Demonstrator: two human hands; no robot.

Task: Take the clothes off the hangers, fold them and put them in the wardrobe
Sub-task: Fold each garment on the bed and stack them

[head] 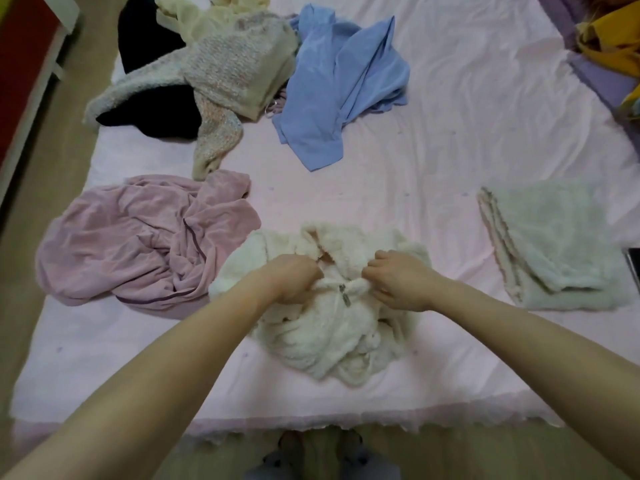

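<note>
Left hand (294,277) and right hand (398,280) each pinch the cream fleece jacket (325,327) (zipper pull (343,294) hangs between them) on the bed (450,133)

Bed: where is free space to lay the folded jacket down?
Bare sheet lies between the blue garment and the folded pale piece. Another strip runs along the near edge. The far left is crowded with the knit sweater and pink garment.

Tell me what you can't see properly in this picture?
Head view only:
- Black garment: mostly under the knitted sweater.
- Yellow cloth: cut off by the right edge.
- Dark object: cut off by the right edge.
- Fingertips of left hand and right hand: buried in the white fleece.
</note>
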